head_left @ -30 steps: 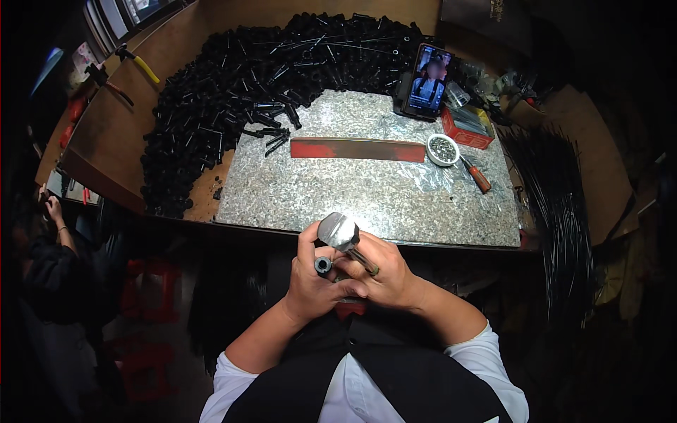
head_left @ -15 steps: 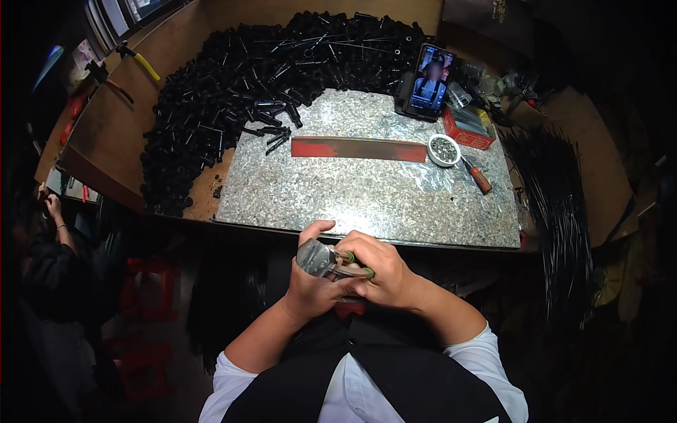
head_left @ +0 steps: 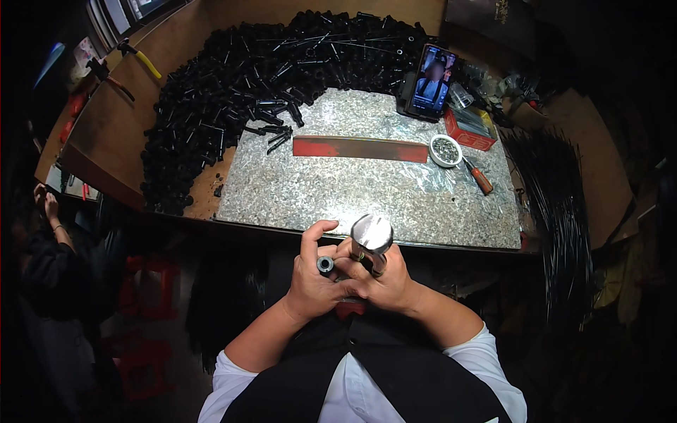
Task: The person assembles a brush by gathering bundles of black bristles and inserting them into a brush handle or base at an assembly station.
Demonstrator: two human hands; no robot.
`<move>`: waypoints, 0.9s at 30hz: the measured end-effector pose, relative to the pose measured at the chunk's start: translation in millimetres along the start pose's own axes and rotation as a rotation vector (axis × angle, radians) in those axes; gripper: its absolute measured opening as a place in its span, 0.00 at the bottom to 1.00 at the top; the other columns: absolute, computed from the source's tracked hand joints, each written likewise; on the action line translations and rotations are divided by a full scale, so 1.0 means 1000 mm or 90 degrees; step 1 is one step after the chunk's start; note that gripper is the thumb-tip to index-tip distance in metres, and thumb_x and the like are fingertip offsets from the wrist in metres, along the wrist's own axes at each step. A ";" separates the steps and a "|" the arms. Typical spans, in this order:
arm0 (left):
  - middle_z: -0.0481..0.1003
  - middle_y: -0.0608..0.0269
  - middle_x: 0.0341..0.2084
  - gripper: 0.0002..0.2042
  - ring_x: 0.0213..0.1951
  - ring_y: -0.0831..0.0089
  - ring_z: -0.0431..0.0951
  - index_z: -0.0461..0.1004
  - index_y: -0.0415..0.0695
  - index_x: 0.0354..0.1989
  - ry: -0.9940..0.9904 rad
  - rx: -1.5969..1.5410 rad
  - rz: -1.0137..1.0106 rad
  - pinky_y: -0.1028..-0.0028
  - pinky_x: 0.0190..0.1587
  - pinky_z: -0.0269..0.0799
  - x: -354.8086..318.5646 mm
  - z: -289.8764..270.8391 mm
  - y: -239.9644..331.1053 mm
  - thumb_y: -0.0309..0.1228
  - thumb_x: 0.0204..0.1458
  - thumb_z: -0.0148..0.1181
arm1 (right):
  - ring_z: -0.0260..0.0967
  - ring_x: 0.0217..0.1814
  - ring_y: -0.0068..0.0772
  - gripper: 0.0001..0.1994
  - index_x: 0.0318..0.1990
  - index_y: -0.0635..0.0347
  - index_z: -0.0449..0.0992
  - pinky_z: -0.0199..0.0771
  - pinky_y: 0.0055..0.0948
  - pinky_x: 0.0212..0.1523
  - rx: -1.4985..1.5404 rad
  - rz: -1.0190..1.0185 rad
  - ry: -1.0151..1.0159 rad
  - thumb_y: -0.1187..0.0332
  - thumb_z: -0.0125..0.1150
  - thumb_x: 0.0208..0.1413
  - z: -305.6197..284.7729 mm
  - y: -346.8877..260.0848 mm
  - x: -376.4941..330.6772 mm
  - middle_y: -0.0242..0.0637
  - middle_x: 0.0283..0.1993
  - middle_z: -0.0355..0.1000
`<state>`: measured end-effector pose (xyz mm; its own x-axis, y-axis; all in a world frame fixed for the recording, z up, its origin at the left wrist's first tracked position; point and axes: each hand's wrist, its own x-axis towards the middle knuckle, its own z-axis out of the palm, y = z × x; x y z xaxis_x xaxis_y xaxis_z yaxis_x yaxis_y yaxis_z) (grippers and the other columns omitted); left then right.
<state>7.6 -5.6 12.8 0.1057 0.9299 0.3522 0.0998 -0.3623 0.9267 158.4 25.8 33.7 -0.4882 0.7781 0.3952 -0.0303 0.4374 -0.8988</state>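
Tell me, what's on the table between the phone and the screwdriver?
In the head view, a small white bowl of little metal bits and a red box lie between the phone and the screwdriver.

Upright black tube point(head_left: 325, 265), raised steel hammer point(head_left: 371, 236)

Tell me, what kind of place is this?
Probably a small assembly workshop: a big heap of black tubular parts curves around a speckled stone work slab, a small white bowl of tiny metal bits stands on it, and hand tools lie on the wooden bench.
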 end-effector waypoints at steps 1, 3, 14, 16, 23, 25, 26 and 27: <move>0.78 0.58 0.26 0.49 0.24 0.80 0.74 0.50 0.38 0.58 0.007 -0.025 0.005 0.82 0.25 0.67 0.000 0.001 0.000 0.50 0.32 0.75 | 0.69 0.29 0.42 0.05 0.34 0.66 0.73 0.68 0.33 0.30 0.000 0.000 0.000 0.73 0.59 0.54 0.000 0.000 -0.001 0.43 0.28 0.68; 0.78 0.58 0.27 0.49 0.24 0.80 0.74 0.50 0.38 0.58 0.015 -0.049 0.010 0.82 0.25 0.67 0.001 0.001 0.002 0.51 0.32 0.75 | 0.69 0.30 0.42 0.05 0.35 0.66 0.73 0.69 0.33 0.31 0.017 0.008 0.007 0.74 0.58 0.54 0.001 0.000 -0.002 0.43 0.30 0.69; 0.72 0.67 0.18 0.50 0.19 0.84 0.66 0.51 0.39 0.58 0.003 -0.024 -0.010 0.84 0.21 0.58 0.001 -0.004 0.002 0.52 0.31 0.75 | 0.71 0.31 0.38 0.07 0.39 0.65 0.74 0.70 0.32 0.33 0.062 -0.004 0.024 0.72 0.56 0.55 0.005 -0.002 -0.003 0.41 0.33 0.71; 0.70 0.69 0.16 0.50 0.18 0.85 0.64 0.51 0.39 0.58 0.015 -0.032 -0.009 0.83 0.21 0.57 0.000 -0.002 0.000 0.52 0.31 0.75 | 0.71 0.32 0.38 0.07 0.39 0.65 0.75 0.70 0.32 0.33 0.079 0.010 0.024 0.72 0.56 0.55 0.006 0.001 -0.004 0.41 0.33 0.71; 0.69 0.69 0.15 0.49 0.19 0.84 0.66 0.51 0.38 0.58 0.016 -0.012 0.009 0.83 0.22 0.58 0.000 -0.004 0.008 0.49 0.32 0.76 | 0.70 0.30 0.40 0.10 0.35 0.65 0.73 0.70 0.32 0.31 0.027 -0.032 0.008 0.73 0.62 0.43 0.007 0.009 -0.005 0.41 0.30 0.69; 0.70 0.68 0.16 0.49 0.20 0.83 0.68 0.51 0.37 0.58 0.024 -0.022 0.007 0.83 0.23 0.61 0.000 -0.004 0.008 0.48 0.32 0.76 | 0.69 0.29 0.40 0.12 0.34 0.63 0.72 0.70 0.31 0.31 -0.014 -0.104 0.008 0.75 0.64 0.38 0.007 0.006 0.000 0.41 0.30 0.69; 0.71 0.66 0.17 0.49 0.21 0.82 0.71 0.51 0.37 0.58 0.029 -0.033 0.009 0.82 0.25 0.63 0.000 -0.004 0.009 0.47 0.32 0.76 | 0.69 0.29 0.40 0.13 0.33 0.63 0.72 0.70 0.31 0.30 -0.043 -0.150 -0.004 0.76 0.65 0.36 0.004 0.002 0.005 0.41 0.30 0.69; 0.73 0.64 0.19 0.49 0.24 0.79 0.74 0.51 0.36 0.58 0.024 -0.044 -0.017 0.81 0.29 0.68 -0.001 -0.006 0.012 0.46 0.32 0.77 | 0.69 0.29 0.40 0.14 0.33 0.62 0.72 0.70 0.31 0.30 -0.057 -0.160 -0.018 0.78 0.65 0.34 0.002 -0.002 0.008 0.40 0.30 0.69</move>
<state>3.1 -10.3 24.5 0.0666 0.9414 0.3306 0.0340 -0.3333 0.9422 152.5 29.9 37.7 -0.4994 0.6272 0.5976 -0.0769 0.6550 -0.7517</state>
